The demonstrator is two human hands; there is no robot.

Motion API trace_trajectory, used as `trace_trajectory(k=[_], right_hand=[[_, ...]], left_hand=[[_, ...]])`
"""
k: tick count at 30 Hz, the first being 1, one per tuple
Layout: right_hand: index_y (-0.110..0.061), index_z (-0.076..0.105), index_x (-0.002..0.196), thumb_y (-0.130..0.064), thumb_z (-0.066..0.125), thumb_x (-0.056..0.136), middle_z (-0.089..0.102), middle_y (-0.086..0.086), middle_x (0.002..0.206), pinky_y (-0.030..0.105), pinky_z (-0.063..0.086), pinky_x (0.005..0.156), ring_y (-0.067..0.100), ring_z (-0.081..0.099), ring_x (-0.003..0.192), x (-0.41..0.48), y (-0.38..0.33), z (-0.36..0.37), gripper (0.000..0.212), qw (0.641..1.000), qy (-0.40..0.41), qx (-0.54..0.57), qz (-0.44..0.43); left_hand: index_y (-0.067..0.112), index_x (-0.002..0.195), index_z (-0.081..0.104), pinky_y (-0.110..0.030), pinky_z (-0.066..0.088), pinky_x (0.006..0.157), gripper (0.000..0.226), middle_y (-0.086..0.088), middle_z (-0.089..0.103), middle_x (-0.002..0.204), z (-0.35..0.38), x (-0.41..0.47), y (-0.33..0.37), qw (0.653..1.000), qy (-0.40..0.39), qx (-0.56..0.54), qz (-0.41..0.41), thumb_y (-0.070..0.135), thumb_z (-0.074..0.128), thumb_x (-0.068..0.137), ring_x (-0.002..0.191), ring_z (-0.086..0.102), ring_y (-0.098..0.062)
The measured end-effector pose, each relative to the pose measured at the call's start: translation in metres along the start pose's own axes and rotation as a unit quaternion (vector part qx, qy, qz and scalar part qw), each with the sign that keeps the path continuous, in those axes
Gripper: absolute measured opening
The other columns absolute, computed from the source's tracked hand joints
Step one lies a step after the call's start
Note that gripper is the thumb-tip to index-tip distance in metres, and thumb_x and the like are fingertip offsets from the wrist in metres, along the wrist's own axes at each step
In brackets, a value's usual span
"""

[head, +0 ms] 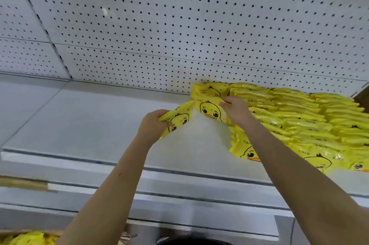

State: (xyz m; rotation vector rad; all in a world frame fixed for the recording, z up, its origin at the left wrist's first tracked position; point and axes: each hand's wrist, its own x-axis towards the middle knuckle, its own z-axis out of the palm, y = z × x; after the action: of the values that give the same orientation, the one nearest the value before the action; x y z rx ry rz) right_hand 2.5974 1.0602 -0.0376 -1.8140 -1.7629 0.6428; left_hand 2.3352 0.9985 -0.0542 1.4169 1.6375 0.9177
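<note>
Head view: right hand [237,112] partly covers duck packet [209,110].

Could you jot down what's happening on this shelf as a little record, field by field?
Place: white shelf with a pegboard back wall
Left hand: left hand grips a yellow duck packet by its edge
Right hand: right hand holds a second duck packet, face towards the camera, at the end of the rows
Stock: rows of yellow packets lie overlapping on the shelf's right part
Below: more yellow packets at bottom left, blurred
</note>
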Motion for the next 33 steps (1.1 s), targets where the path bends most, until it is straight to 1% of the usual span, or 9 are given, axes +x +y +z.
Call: trace_trajectory(k=[8,13,16,18,21,24,27,30,33], right_hand=[[-0.010,0.066,0.113,-0.023,0.054,0.094,0.064,0.010,0.107,0.030,0.040,0.078,0.030,0.054,0.106,0.025,-0.004,-0.003,0.027,0.983,0.010,-0.177,-0.054],[-0.001,0.062,0.083,-0.017,0.053,0.091,0.056,0.015,0.078,0.032,0.038,0.062,0.033,0.061,0.085,0.052,-0.008,-0.010,0.020,0.987,0.006,-0.158,-0.014],[0.006,0.062,0.089,-0.013,0.054,0.089,0.052,0.017,0.076,0.044,0.054,0.070,0.033,0.067,0.074,0.062,-0.003,-0.008,0.021,0.996,0.019,-0.088,0.007],[0.004,0.066,0.092,-0.013,0.055,0.090,0.058,0.016,0.076,0.050,0.055,0.076,0.030,0.068,0.070,0.067,-0.002,-0.006,0.020,0.998,0.022,-0.047,0.020],[0.000,0.069,0.094,-0.013,0.053,0.091,0.066,0.017,0.082,0.046,0.054,0.077,0.034,0.067,0.077,0.074,-0.006,-0.003,0.021,0.997,0.040,-0.060,0.007],[0.000,0.055,0.069,-0.007,0.049,0.085,0.053,0.015,0.066,0.030,0.044,0.061,0.032,0.058,0.067,0.081,-0.008,-0.002,0.019,0.991,0.058,-0.122,-0.005],[-0.007,0.045,0.062,-0.002,0.047,0.080,0.043,0.007,0.059,0.026,0.032,0.052,0.027,0.047,0.063,0.086,-0.003,0.000,0.018,0.982,0.064,-0.180,-0.008],[-0.006,0.052,0.074,-0.005,0.051,0.082,0.048,0.003,0.077,0.025,0.034,0.051,0.027,0.051,0.070,0.088,0.002,-0.001,0.008,0.973,0.060,-0.224,0.019],[-0.003,0.062,0.099,-0.017,0.056,0.086,0.048,0.011,0.115,0.035,0.046,0.071,0.031,0.054,0.095,0.088,0.010,-0.002,0.021,0.957,0.049,-0.285,0.006]], left_hand=[[0.023,0.098,0.069,-0.024,0.042,0.063,0.026,0.003,0.065,0.084,-0.004,0.024,0.004,0.998,-0.068,0.000,-0.014,0.007,0.068,0.078,0.077,0.057,-0.015],[0.032,0.086,0.066,-0.025,0.044,0.063,0.028,0.004,0.065,0.084,-0.010,0.033,0.007,0.997,-0.074,-0.011,-0.031,0.008,0.073,0.075,0.076,0.058,-0.015],[0.036,0.081,0.065,-0.025,0.044,0.062,0.031,0.006,0.065,0.082,-0.010,0.035,0.007,0.997,-0.072,-0.012,-0.040,0.008,0.074,0.074,0.076,0.058,-0.015],[0.036,0.081,0.065,-0.025,0.044,0.062,0.030,0.006,0.065,0.082,-0.008,0.036,0.006,0.996,-0.071,-0.014,-0.046,0.008,0.074,0.074,0.076,0.058,-0.014],[0.033,0.086,0.067,-0.026,0.045,0.063,0.028,0.003,0.067,0.085,-0.007,0.035,0.004,0.996,-0.072,-0.028,-0.054,0.008,0.073,0.075,0.078,0.059,-0.017],[0.031,0.088,0.068,-0.031,0.046,0.070,0.027,-0.001,0.068,0.089,-0.006,0.034,0.001,0.995,-0.073,-0.034,-0.058,0.008,0.073,0.076,0.082,0.060,-0.019],[0.032,0.086,0.068,-0.033,0.046,0.071,0.027,-0.001,0.068,0.088,-0.004,0.033,0.000,0.995,-0.067,-0.039,-0.062,0.007,0.073,0.076,0.082,0.060,-0.019],[0.032,0.087,0.068,-0.029,0.046,0.068,0.027,0.001,0.068,0.088,-0.002,0.035,0.001,0.995,-0.064,-0.039,-0.063,0.008,0.073,0.076,0.082,0.060,-0.019],[0.032,0.087,0.068,-0.030,0.047,0.069,0.027,0.001,0.068,0.088,0.000,0.036,0.002,0.995,-0.067,-0.040,-0.063,0.008,0.073,0.076,0.082,0.060,-0.018]])
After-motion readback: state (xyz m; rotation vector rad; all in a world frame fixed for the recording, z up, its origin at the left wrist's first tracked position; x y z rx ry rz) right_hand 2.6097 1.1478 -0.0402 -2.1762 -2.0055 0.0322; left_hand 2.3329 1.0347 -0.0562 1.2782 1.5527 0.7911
